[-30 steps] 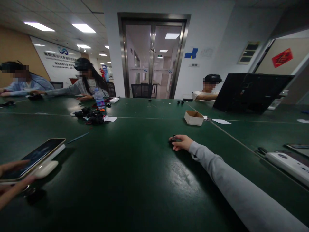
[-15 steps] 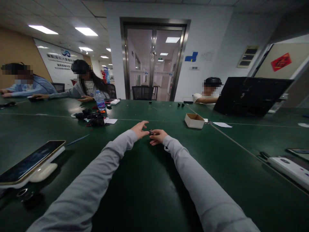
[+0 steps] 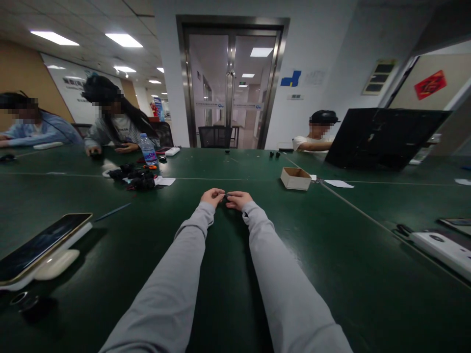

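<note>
Both my hands meet over the green table (image 3: pixel 235 230), straight ahead of me. Between their fingertips is a small dark part (image 3: pixel 225 196), too small and covered to name. My right hand (image 3: pixel 238 199) pinches it from the right, thumb and fingers closed. From the left, my left hand (image 3: pixel 213 197) also has its fingertips pressed together at the part. The fingers hide most of it.
A small open box (image 3: pixel 296 179) stands to the right, beyond my hands. Left of them lie a pile of black parts (image 3: pixel 134 176) and a water bottle (image 3: pixel 148 150). Nearer are a phone on a stand (image 3: pixel 44 247) and a power strip (image 3: pixel 443 250). Several people sit around the table.
My left hand has gone from spread fingers to a pinch at the small dark part. Both hands have come closer together. The view has shifted slightly.
</note>
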Motion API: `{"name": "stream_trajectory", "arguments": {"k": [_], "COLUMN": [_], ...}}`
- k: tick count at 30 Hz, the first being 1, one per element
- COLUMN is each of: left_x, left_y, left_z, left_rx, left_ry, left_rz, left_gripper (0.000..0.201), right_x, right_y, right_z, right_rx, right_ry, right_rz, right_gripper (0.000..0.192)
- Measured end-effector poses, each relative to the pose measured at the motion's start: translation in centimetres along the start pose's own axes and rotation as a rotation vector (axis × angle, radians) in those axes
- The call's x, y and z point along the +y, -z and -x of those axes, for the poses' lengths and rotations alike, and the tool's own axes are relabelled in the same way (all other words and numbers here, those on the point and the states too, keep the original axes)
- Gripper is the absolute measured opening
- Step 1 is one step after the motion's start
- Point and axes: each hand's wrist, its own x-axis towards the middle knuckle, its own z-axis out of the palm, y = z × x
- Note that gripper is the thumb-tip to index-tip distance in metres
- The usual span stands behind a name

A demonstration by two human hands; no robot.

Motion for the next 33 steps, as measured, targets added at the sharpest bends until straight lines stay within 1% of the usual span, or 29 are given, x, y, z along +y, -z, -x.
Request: {"name": "stream_trajectory", "arguments": {"k": [5,9,12,17,24,33], "left_x": [0.3,0.6,0.7,0.7,0.9,1.4], "left_y": [0.1,0.1,0.1,0.0,0.0,-0.1], "left_z": [0.7,1.0,1.0,1.0,1.1,1.2], "left_rx": [0.021,0.036,0.025,0.042,0.062,0.07], "left_ry": [-0.034,-0.044,-0.032,-0.015,0.014,0.046], "left_rz": [-0.001,-0.055,-0.029,0.025,0.022,0.002], "left_gripper": [0.021,0.019,0.019,0.027,0.029,0.035], "right_x": [0.2,0.3,0.2,0.2,0.2,0.5], "right_y": [0.6,0.8,0.9,1.1,1.1,1.6], "right_z": [0.1,0.1,0.3,0.6,1.0,0.8], "right_rx": [-0.042,-0.048,-0.059,-0.057,-0.042,-0.106], "right_ry": [0.056,0.102,0.107,0.116,0.131,0.18], "right_rz": [-0.112,-0.138,-0.151,-0.202,-0.227,-0.261], "right_gripper": [0.021,0.019,0.018,0.022,0.021,0.028]}}
